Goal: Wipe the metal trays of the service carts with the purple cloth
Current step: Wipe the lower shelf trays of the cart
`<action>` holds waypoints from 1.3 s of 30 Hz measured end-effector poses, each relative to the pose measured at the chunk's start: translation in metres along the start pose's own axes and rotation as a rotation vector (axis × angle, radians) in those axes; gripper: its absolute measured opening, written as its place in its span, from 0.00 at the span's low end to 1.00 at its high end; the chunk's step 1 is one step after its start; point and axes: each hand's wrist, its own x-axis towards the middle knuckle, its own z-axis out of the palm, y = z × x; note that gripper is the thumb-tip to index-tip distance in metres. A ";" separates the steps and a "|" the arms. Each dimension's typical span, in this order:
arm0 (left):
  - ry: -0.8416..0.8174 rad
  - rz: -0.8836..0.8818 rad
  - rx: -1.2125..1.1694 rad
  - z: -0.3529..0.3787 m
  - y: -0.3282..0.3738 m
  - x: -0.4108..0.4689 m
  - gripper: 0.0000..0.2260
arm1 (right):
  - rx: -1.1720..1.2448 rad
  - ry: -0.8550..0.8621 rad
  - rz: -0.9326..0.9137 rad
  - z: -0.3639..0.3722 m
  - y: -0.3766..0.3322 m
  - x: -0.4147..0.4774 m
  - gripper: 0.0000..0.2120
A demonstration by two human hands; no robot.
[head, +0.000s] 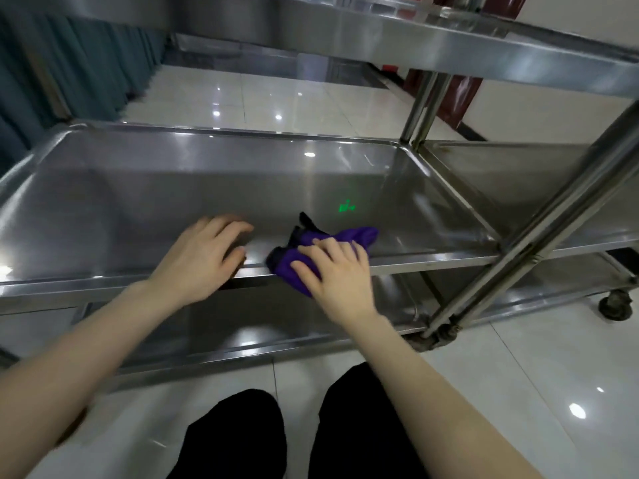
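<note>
black-clad knees (235,437) are nearest, over white floor tiles (518,392). past the cart's bottom tray (242,326), both hands sit at the near rim of the middle tray (138,202). the left hand (204,257) rests there, fingers relaxed, holding nothing. the right hand (340,276) presses the purple cloth (359,235) down with spread fingers; the cloth drapes over that rim. a green light spot (346,206) glows just beyond, and a second cart (518,174) stands to the right.
</note>
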 end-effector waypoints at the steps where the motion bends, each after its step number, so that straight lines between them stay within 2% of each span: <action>1: -0.019 -0.014 0.046 -0.008 -0.019 -0.012 0.21 | -0.022 -0.014 -0.010 -0.005 0.013 -0.002 0.17; 3: -0.038 -0.061 0.125 -0.022 -0.061 -0.036 0.26 | -0.095 -0.010 0.087 -0.019 0.051 -0.006 0.17; 6: -0.026 -0.160 0.126 -0.036 -0.114 -0.067 0.28 | -0.173 -0.017 0.376 -0.036 0.090 -0.013 0.17; 9: 0.066 -0.292 0.031 -0.047 -0.139 -0.089 0.26 | -0.245 -0.010 0.530 -0.027 0.052 -0.009 0.19; 10: 0.110 -0.316 0.020 -0.048 -0.142 -0.093 0.24 | -0.250 0.008 0.507 -0.020 0.023 -0.009 0.18; 13: 0.172 -0.241 0.045 -0.045 -0.140 -0.094 0.19 | -0.217 0.017 0.253 0.013 -0.087 -0.006 0.15; 17: 0.193 -0.199 -0.059 -0.049 -0.142 -0.094 0.20 | 0.009 0.113 0.067 0.046 -0.202 0.011 0.14; 19: 0.193 -0.193 -0.114 -0.055 -0.152 -0.101 0.17 | 0.017 0.090 -0.028 0.046 -0.201 0.012 0.15; 21: 0.157 -0.212 -0.088 -0.062 -0.167 -0.109 0.15 | -0.012 0.069 -0.043 0.036 -0.170 0.007 0.14; 23: 0.131 -0.259 -0.034 -0.070 -0.184 -0.119 0.16 | -0.080 0.094 0.068 0.022 -0.129 0.001 0.15; 26: 0.207 -0.307 -0.012 -0.074 -0.192 -0.133 0.16 | -0.158 0.055 0.319 0.006 -0.083 -0.008 0.20; 29: 0.283 -0.367 -0.047 -0.070 -0.184 -0.133 0.15 | -0.153 0.044 0.435 0.008 -0.098 -0.006 0.19; 33: 0.300 -0.516 -0.198 -0.075 -0.183 -0.128 0.16 | -0.080 0.086 0.171 0.039 -0.212 -0.001 0.14; 36: 0.283 -0.479 -0.211 -0.079 -0.185 -0.132 0.16 | 0.029 0.049 -0.024 0.060 -0.291 0.014 0.14; 39: 0.282 -0.452 -0.242 -0.080 -0.185 -0.134 0.16 | 0.045 -0.003 -0.147 0.060 -0.293 0.018 0.15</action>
